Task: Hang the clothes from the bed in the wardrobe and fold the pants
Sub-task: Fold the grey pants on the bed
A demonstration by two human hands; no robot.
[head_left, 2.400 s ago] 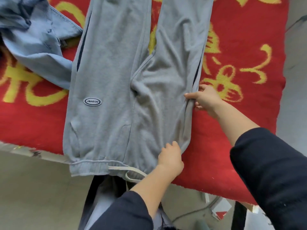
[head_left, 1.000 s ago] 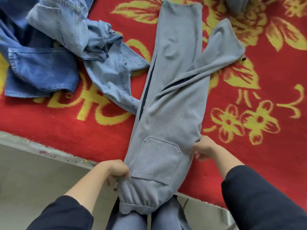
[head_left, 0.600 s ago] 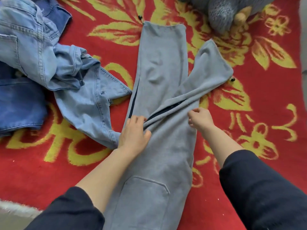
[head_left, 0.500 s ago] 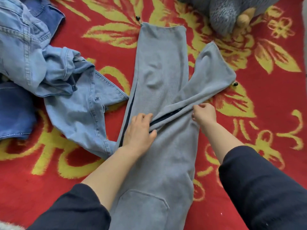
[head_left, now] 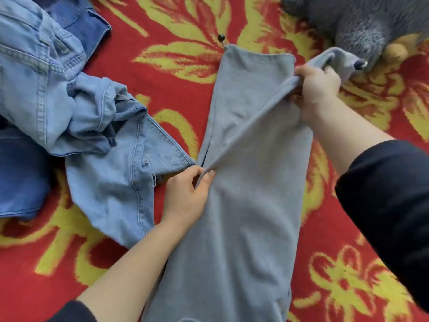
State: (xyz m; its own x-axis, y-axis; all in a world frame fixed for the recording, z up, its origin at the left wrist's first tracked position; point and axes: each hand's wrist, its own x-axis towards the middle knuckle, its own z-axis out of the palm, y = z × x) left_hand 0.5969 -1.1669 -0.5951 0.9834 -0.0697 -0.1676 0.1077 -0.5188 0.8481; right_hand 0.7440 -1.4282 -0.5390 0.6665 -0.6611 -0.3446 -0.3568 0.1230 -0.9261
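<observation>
Red blanket [head_left: 34, 263] with yellow flowers covers the bed wherever I look. Grey sweatpants [head_left: 250, 217] lie lengthwise down its middle, one leg flat and the other crossing over it on a slant. The person's left hand [head_left: 185, 196] pinches the slanting leg's edge between thumb and curled fingers, at the left side of the pants, just beside the light jeans [head_left: 111, 173]. The right hand [head_left: 318, 89] has its fingers wrapped round the bunched cuff end of that same leg, raised a little above the flat leg. Those jeans lie crumpled over a darker pair [head_left: 21, 177]. A grey plush toy [head_left: 362, 22] sits near the held cuff.
</observation>
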